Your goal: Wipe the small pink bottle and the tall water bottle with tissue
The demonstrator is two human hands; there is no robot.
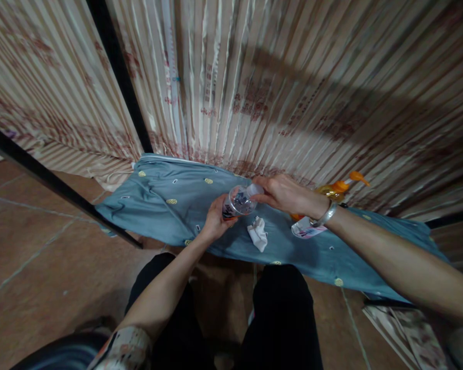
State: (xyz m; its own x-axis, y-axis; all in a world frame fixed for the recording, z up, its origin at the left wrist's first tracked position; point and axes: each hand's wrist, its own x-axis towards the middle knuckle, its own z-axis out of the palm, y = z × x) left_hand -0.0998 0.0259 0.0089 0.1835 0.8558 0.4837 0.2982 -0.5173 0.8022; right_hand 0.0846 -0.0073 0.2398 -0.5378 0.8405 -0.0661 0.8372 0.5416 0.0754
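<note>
My left hand (217,218) is wrapped round a clear plastic cup (242,201) with dark print on its side, its open mouth tilted up toward me. At the cup's far right rim, my right hand (280,192) pinches a small whitish, translucent piece (255,191); its exact kind is unclear. A silver bracelet (327,213) circles the right wrist. Below the hands, a crumpled white tissue or cloth (257,234) lies on the blue-grey patterned cloth (189,216). Under the right wrist is a clear container with a white and pink label (307,227), partly covered by the arm.
A bottle of yellow liquid with an orange pump top (340,186) stands behind my right forearm. The cloth covers a narrow table against a striped curtain (231,92). Black metal poles (119,72) rise at the left. My knees (283,308) are close to the front edge.
</note>
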